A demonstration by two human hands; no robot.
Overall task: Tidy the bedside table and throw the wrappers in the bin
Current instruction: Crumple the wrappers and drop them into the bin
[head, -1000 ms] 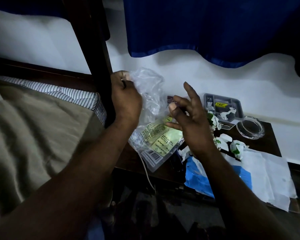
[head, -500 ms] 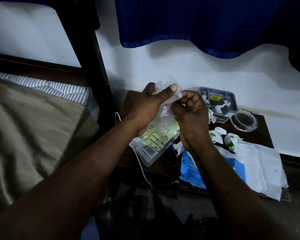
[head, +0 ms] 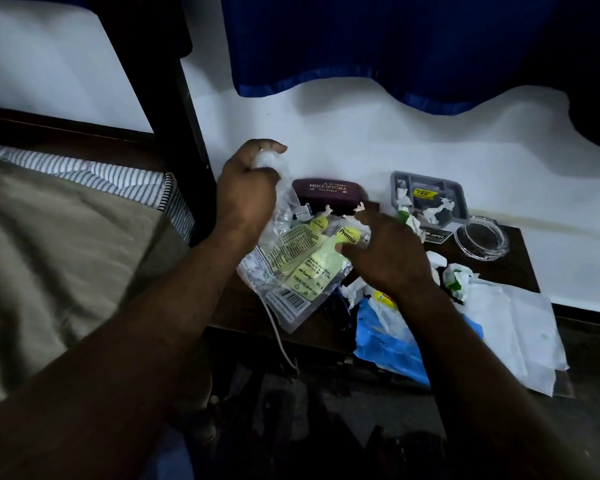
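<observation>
My left hand (head: pixel 246 188) is closed around the bunched top of a clear plastic wrapper (head: pixel 298 268) with yellow-green labels and a barcode, which hangs over the left part of the dark wooden bedside table (head: pixel 496 268). My right hand (head: pixel 381 254) hovers beside the wrapper's right edge with its fingers spread, fingertips touching the plastic. Crumpled white and green wrappers (head: pixel 456 277) lie to the right of that hand. A blue plastic sheet (head: pixel 388 341) and white paper (head: pixel 513 327) cover the table's front right.
A maroon glasses case (head: pixel 326 194) lies against the wall. A grey tray (head: pixel 428 199) with paper scraps and a glass ashtray (head: pixel 482 239) stand at the back right. The bed (head: pixel 49 244) and dark bedpost (head: pixel 174 109) are left. A white cable (head: pixel 279 341) hangs off the table front.
Both hands pinched the wrapper's top together half a second ago. Now my right hand has let go and dropped lower, while my left hand keeps the bunched top; the glasses case is uncovered.
</observation>
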